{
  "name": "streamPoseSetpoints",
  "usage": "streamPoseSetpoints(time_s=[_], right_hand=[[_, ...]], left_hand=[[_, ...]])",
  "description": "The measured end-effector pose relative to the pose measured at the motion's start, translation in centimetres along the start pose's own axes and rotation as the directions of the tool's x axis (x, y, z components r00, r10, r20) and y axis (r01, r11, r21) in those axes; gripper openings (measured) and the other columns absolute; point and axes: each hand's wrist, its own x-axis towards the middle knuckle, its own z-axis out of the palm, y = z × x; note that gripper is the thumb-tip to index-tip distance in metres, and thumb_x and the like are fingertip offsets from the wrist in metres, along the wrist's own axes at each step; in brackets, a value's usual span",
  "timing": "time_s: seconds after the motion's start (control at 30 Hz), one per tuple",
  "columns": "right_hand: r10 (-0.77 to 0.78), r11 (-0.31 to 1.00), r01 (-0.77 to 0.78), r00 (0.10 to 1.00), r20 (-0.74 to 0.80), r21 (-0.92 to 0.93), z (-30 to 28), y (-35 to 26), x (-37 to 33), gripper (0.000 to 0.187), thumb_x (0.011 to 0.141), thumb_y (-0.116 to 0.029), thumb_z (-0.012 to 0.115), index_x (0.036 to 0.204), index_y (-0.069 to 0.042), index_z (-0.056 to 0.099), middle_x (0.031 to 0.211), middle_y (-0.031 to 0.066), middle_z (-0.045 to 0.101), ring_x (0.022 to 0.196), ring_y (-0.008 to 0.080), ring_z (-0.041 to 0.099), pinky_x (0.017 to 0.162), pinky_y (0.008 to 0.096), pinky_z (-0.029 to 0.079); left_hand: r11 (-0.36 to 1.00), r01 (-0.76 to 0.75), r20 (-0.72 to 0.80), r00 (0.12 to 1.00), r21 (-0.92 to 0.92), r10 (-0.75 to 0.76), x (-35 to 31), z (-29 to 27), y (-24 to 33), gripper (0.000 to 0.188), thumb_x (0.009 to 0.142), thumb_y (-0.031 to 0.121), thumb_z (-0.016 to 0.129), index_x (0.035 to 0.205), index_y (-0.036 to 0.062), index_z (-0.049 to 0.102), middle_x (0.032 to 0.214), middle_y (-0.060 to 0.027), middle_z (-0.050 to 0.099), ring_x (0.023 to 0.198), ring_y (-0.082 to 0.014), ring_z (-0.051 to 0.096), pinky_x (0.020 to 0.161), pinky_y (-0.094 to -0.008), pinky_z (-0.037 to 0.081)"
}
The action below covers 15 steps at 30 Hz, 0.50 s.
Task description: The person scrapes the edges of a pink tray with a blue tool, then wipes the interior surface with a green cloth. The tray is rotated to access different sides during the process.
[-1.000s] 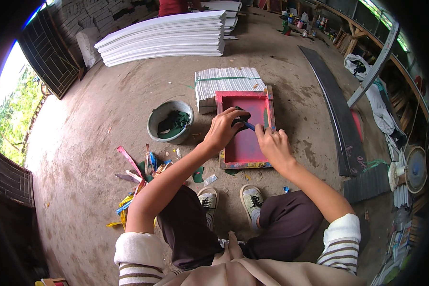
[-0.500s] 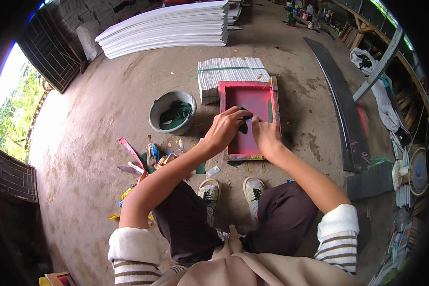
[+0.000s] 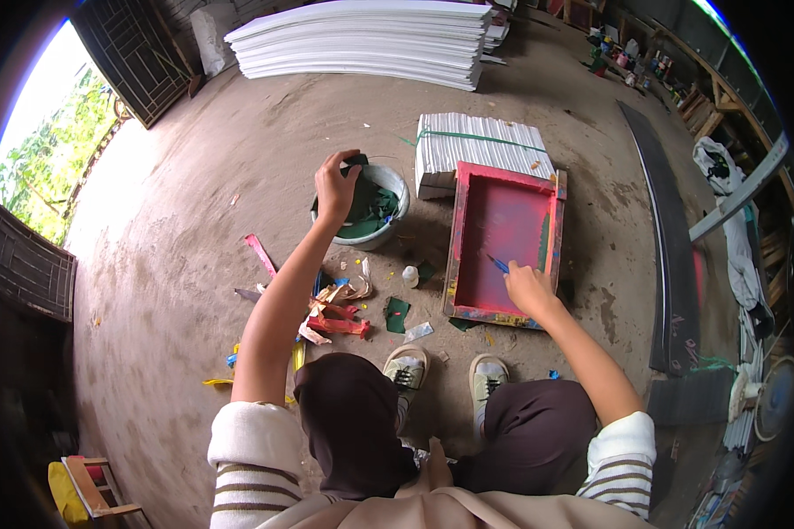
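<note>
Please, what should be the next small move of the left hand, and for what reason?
Probably release the dark green piece into the grey bucket: the left hand seems to pinch it near the bucket's rim, and similar green scraps lie inside. The right hand, holding a blue tool over the red frame, can likely wait.

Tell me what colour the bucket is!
The bucket is light grey; the head view shows it best.

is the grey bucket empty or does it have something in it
Not empty: dark green pieces lie inside the bucket, below its rim. How deep they go cannot be told from this view.
</note>
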Motion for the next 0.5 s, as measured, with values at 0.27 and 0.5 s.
streamPoseSetpoints(time_s=[0.27,0.5], right_hand=[[0.041,0.875,-0.035,0.999,-0.001,0.484,11.3,1.1,6.5,0.025,0.087,-0.018,0.058,0.093,0.006,0.054,0.09,0.024,0.052,0.091,0.0435,0.052,0.082,0.0473,0.042],[0.129,0.706,-0.161,0.987,0.098,0.69,18.7,-0.9,6.6,0.034,0.084,-0.019,0.066,0.104,0.002,0.05,0.08,0.0168,0.056,0.08,0.0315,0.06,0.071,0.0424,0.047]], left_hand=[[0.998,0.001,0.128,0.992,-0.057,0.006,-3.8,5.5,-3.6,0.032,0.076,0.006,0.069,0.107,0.0098,0.066,0.101,-0.0101,0.066,0.088,-0.0261,0.064,0.08,-0.0321,0.049],[0.982,-0.11,0.129,0.987,0.152,0.09,-15.7,8.5,-5.8,0.023,0.076,0.008,0.07,0.098,0.01,0.066,0.09,-0.0077,0.06,0.095,-0.028,0.054,0.088,-0.0376,0.042]])
